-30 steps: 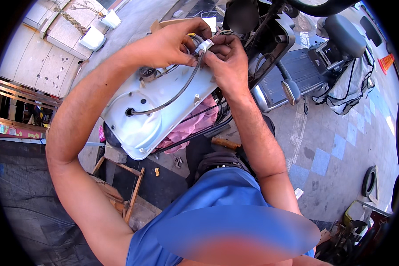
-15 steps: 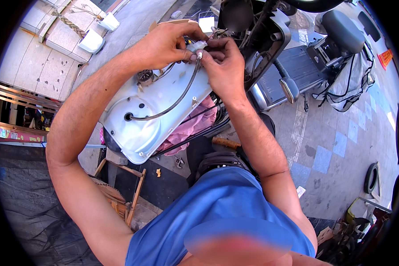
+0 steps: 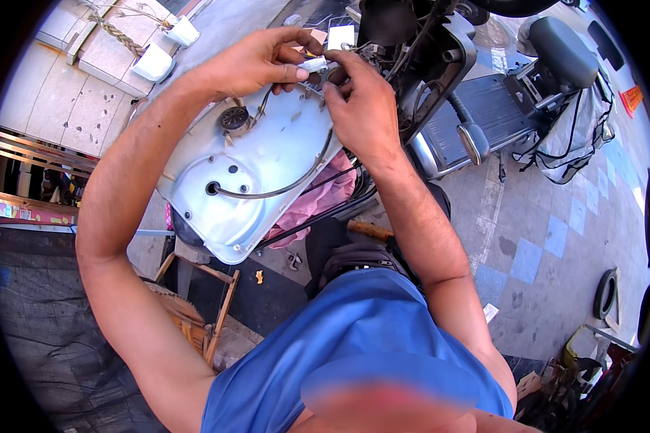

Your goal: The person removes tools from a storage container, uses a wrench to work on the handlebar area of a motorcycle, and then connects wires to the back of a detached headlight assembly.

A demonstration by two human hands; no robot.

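Between my two hands is a small white plastic wire connector (image 3: 313, 66). My left hand (image 3: 263, 63) pinches its near end between thumb and fingers. My right hand (image 3: 365, 105) is closed at its other end, with the index fingertip on it; part of its grip is hidden. Under both hands lies a pale, silvery-white plastic housing (image 3: 267, 155), its inner side up. A dark cable (image 3: 267, 195) leaves a hole in the housing and curves up to beneath my right hand. A round black part (image 3: 234, 119) sits on the housing near my left wrist.
Dark scooter bodywork (image 3: 440, 58) with exposed wiring stands beyond my right hand. A grey scooter with a seat (image 3: 560, 52) and mirror (image 3: 472, 144) is at right. Pink cloth (image 3: 318, 198) lies beneath the housing. A wooden folding chair (image 3: 220, 317) stands at lower left.
The cable's end, held up by my right thumb before, has dropped behind my right hand. My left hand has shifted slightly left and up, and the white connector is more exposed.
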